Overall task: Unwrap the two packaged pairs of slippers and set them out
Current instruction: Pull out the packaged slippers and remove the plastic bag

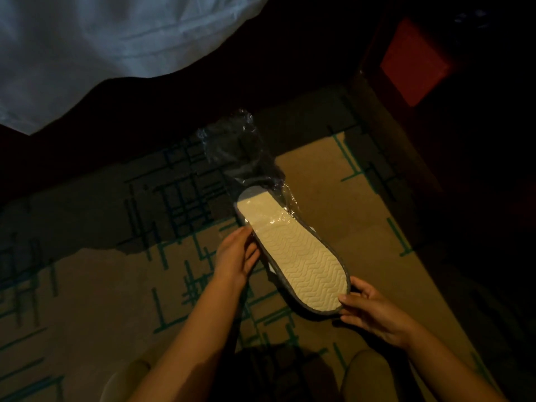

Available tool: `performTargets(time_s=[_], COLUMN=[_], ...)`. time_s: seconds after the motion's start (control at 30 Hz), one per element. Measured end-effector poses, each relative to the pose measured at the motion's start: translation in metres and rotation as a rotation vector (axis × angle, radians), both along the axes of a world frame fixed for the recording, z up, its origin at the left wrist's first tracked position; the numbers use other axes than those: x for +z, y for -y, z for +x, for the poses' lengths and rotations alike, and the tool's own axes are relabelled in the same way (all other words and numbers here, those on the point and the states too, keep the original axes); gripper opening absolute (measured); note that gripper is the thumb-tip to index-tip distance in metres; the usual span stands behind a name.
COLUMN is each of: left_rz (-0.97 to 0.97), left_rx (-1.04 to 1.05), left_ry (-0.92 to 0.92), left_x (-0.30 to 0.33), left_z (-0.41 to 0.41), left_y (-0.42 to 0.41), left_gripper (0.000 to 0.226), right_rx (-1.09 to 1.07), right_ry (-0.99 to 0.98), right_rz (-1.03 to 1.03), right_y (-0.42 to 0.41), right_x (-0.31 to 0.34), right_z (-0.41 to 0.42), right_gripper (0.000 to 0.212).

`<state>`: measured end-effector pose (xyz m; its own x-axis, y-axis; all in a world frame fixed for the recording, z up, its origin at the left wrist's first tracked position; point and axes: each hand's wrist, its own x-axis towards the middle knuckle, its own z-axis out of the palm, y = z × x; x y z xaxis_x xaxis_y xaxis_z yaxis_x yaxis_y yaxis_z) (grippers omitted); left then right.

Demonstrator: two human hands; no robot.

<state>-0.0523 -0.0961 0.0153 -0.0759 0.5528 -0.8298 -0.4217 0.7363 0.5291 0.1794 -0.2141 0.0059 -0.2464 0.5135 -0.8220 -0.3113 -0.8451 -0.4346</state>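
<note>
A pair of slippers [293, 256] is held sole-up above the carpet, showing a cream wave-patterned sole with a dark grey edge. Its far half still sits inside a clear plastic wrapper [240, 152], which trails away toward the bed. My left hand [236, 256] grips the slippers' left edge about where the wrapper's open end lies. My right hand [374, 311] holds the bare near end, thumb on the sole rim. A second package is not in view.
A white bed sheet [87, 47] hangs at the upper left above a dark bed base. Beige carpet [333, 181] with teal line patterns covers the floor. Dark furniture with a red panel [414, 62] stands at the right. My knees show at the bottom edge.
</note>
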Motion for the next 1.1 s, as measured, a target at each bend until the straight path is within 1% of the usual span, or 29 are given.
performTargets(time_s=[0.13, 0.2, 0.27, 0.4, 0.53, 0.6, 0.7, 0.77, 0.87, 0.93, 1.0, 1.07, 1.1], left_rz=[0.022, 0.034, 0.046, 0.067, 0.060, 0.087, 0.143, 0.157, 0.165, 0.132, 0.094, 0.061, 0.052], left_rx=[0.080, 0.095, 0.097, 0.078, 0.207, 0.163, -0.048, -0.132, -0.200, -0.187, -0.108, -0.089, -0.104], left_ry=[-0.052, -0.086, -0.125, -0.214, -0.245, -0.327, -0.480, -0.517, -0.521, -0.518, -0.495, -0.541, -0.590], left_x=[0.000, -0.001, -0.004, -0.016, -0.022, -0.022, -0.019, -0.017, -0.013, -0.009, -0.004, 0.000, 0.003], left_z=[-0.011, -0.019, -0.030, -0.047, -0.060, -0.065, -0.059, -0.051, -0.043, -0.041, -0.044, -0.050, -0.053], left_y=[-0.008, -0.009, -0.009, -0.005, 0.000, 0.002, 0.007, 0.013, 0.025, 0.036, 0.047, 0.057, 0.061], left_gripper=[0.004, 0.005, 0.007, 0.009, 0.009, 0.010, 0.007, 0.012, 0.010, 0.008, 0.008, 0.007, 0.011], right_rx=[0.002, -0.024, -0.033, 0.017, 0.072, 0.042, -0.019, -0.054, -0.099, -0.144, -0.186, -0.223, -0.237], right_ry=[-0.040, -0.092, -0.136, -0.157, -0.136, -0.110, -0.090, -0.082, -0.061, -0.052, -0.070, -0.092, -0.100], right_rz=[-0.082, -0.110, -0.113, -0.128, -0.124, -0.116, -0.077, -0.046, 0.002, 0.021, 0.038, 0.053, 0.058], right_y=[0.007, 0.008, 0.009, 0.012, 0.014, 0.012, 0.002, -0.006, -0.017, -0.023, -0.030, -0.037, -0.040], right_x=[-0.006, -0.008, -0.007, -0.006, -0.005, -0.006, -0.007, -0.007, -0.009, -0.010, -0.010, -0.009, -0.009], right_z=[0.024, 0.034, 0.041, 0.051, 0.053, 0.049, 0.037, 0.029, 0.018, 0.014, 0.008, 0.002, -0.001], right_gripper=[0.114, 0.114, 0.108, 0.100, 0.096, 0.098, 0.101, 0.100, 0.098, 0.096, 0.094, 0.093, 0.093])
